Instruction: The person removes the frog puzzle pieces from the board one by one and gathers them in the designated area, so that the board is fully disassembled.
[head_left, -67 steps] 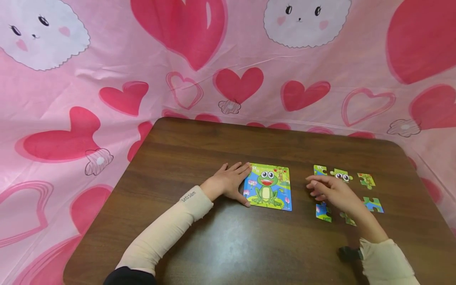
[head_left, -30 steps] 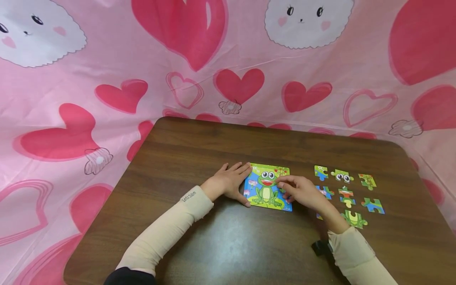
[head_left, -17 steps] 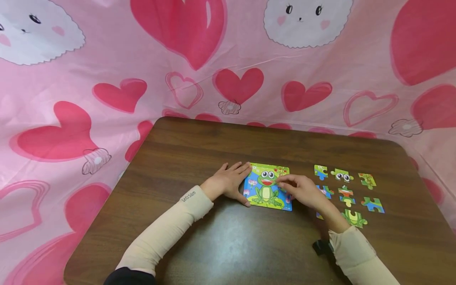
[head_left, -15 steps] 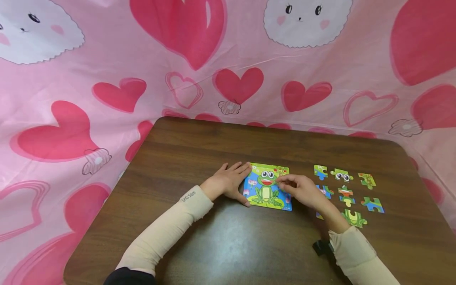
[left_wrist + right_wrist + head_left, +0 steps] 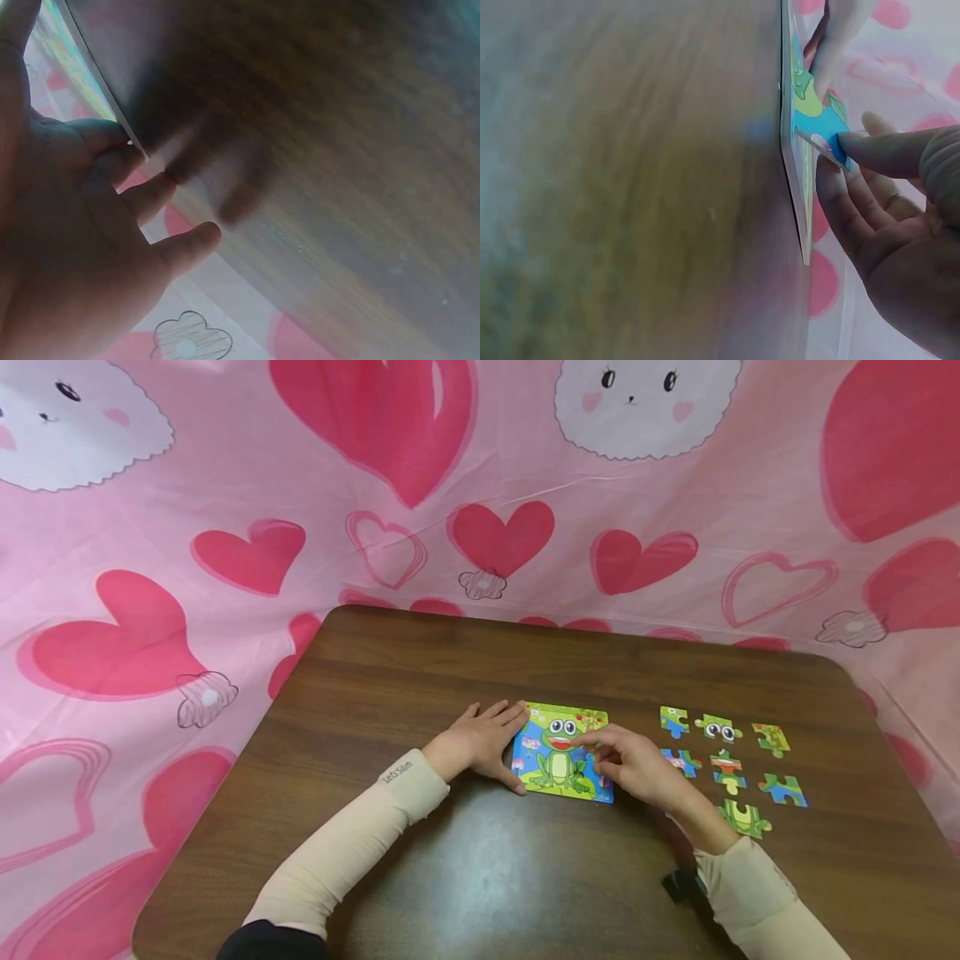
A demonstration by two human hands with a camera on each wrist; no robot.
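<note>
A square frog jigsaw puzzle [image 5: 558, 772] lies on the table in the head view. My left hand [image 5: 486, 745] rests along its left edge, with straight, spread fingers touching it; the left wrist view shows that hand [image 5: 82, 217] from the palm side. Over the puzzle's right side, my right hand [image 5: 633, 764] pinches a blue and green puzzle piece [image 5: 821, 120]. In the right wrist view this piece is tilted up from the board [image 5: 787, 120], held between the thumb and fingers of the right hand [image 5: 907, 210]. How far it stands clear is hard to see.
Several loose puzzle pieces lie in rough rows to the right, among them the eyes piece [image 5: 718, 728], the mouth piece [image 5: 727, 771] and the belly piece [image 5: 744, 818]. My right forearm covers part of the lower-left ones. A pink heart-print cloth [image 5: 525, 460] hangs behind the brown table [image 5: 450, 668].
My right hand moved left from the loose pieces to the puzzle's right side. In the last half second its fingers shifted slightly, and a lower-right piece now looks tilted up. The left hand stayed put.
</note>
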